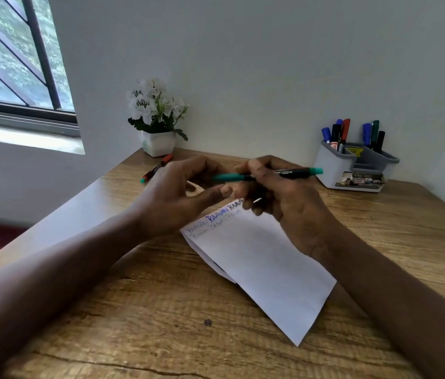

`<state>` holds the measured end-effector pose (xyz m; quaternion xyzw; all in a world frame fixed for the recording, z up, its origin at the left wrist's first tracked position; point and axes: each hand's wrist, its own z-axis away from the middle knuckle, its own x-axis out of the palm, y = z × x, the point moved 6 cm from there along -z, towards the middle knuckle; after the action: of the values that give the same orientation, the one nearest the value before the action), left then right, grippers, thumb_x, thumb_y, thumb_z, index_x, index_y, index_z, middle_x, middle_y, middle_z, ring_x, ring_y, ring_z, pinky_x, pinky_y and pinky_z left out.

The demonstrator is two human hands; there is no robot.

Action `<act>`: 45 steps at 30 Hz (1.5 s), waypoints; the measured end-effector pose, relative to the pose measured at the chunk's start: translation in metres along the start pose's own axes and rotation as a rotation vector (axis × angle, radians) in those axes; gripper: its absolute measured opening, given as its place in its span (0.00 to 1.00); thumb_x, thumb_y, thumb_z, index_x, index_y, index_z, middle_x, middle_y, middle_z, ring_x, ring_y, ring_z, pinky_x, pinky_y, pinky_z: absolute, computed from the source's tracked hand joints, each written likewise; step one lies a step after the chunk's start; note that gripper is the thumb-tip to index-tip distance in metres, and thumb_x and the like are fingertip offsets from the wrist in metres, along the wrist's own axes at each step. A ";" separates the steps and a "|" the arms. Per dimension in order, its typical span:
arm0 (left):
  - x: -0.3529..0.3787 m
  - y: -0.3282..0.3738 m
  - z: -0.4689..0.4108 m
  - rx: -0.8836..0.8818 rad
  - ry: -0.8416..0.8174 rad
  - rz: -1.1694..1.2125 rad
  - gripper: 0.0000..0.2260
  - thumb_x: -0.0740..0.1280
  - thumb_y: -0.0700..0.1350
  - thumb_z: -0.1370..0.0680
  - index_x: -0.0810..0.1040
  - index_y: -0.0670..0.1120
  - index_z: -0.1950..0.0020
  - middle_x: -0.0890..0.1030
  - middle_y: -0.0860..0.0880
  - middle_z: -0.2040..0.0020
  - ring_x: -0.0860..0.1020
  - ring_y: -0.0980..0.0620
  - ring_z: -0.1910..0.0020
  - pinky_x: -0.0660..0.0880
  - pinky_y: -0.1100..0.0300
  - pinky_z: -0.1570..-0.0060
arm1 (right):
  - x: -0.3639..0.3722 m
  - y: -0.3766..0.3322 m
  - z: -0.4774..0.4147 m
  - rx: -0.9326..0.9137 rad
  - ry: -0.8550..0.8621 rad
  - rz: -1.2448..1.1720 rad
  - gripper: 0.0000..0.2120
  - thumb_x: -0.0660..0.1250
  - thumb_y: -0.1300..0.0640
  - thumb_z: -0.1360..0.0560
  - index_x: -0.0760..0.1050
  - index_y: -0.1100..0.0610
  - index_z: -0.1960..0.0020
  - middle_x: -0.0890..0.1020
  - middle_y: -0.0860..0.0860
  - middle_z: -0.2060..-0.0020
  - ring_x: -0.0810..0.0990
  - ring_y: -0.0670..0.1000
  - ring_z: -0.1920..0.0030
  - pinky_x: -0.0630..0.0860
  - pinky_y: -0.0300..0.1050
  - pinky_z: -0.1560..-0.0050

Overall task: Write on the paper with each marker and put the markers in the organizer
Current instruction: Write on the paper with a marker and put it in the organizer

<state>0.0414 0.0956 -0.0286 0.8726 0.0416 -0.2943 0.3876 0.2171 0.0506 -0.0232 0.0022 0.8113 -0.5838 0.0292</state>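
Teal marker (267, 175): we see a black barrel with teal ends, held level above the paper (265, 266).
Right hand (284, 198): our fingers are clamped on the barrel's middle.
Left hand (180, 192): our fingertips meet its left end; grip unclear.
Desk (123, 310): wood-grain, set against a pale wall, window at left.
Organizer (352, 166): grey, far right, holding several markers.
Axis: the marker runs left to right.
Spare marker (157, 167): it lies beside the flower pot (158, 143).

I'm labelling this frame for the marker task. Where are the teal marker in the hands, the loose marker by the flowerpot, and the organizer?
teal marker (299, 172): head view, on its dark barrel.
loose marker (156, 168): head view, mid-barrel.
organizer (330, 165): head view, on its front wall.
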 end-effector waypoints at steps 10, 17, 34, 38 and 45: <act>0.000 -0.024 0.005 -0.214 -0.268 -0.456 0.33 0.54 0.72 0.23 0.66 0.56 0.23 0.69 0.53 0.24 0.71 0.51 0.29 0.68 0.52 0.34 | -0.058 0.014 -0.009 0.096 0.272 -0.042 0.23 0.55 0.40 0.17 0.80 0.52 0.35 0.86 0.54 0.43 0.81 0.51 0.48 0.76 0.45 0.55; 0.010 -0.036 0.002 -0.278 -0.414 -0.571 0.39 0.56 0.70 0.22 0.56 0.50 0.18 0.59 0.51 0.18 0.58 0.52 0.20 0.55 0.52 0.22 | -0.082 0.012 -0.006 0.045 0.529 0.255 0.13 0.64 0.60 0.18 0.82 0.48 0.40 0.88 0.49 0.53 0.84 0.42 0.55 0.79 0.37 0.61; 0.020 -0.047 -0.010 -0.107 -0.574 -0.629 0.56 0.33 0.83 0.41 0.53 0.57 0.18 0.54 0.57 0.18 0.56 0.58 0.21 0.51 0.52 0.21 | -0.233 -0.049 -0.031 -0.150 1.136 0.602 0.16 0.71 0.61 0.24 0.77 0.55 0.37 0.86 0.55 0.50 0.84 0.48 0.60 0.77 0.30 0.65; 0.022 -0.062 -0.015 -0.106 -0.551 -0.613 0.56 0.32 0.84 0.43 0.52 0.60 0.19 0.53 0.59 0.18 0.59 0.58 0.22 0.55 0.53 0.23 | -0.255 -0.070 -0.048 -0.146 1.162 0.766 0.13 0.71 0.61 0.25 0.77 0.56 0.40 0.85 0.53 0.54 0.83 0.49 0.59 0.77 0.33 0.61; 0.025 -0.067 -0.019 -0.123 -0.531 -0.581 0.45 0.45 0.80 0.34 0.55 0.62 0.20 0.55 0.61 0.19 0.63 0.56 0.24 0.61 0.54 0.26 | -0.271 -0.048 -0.076 0.078 1.033 1.002 0.13 0.70 0.60 0.27 0.79 0.56 0.42 0.85 0.54 0.49 0.81 0.52 0.54 0.73 0.40 0.54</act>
<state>0.0511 0.1514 -0.0760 0.6932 0.2026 -0.6039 0.3371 0.4819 0.1152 0.0599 0.6509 0.6018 -0.4532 -0.0938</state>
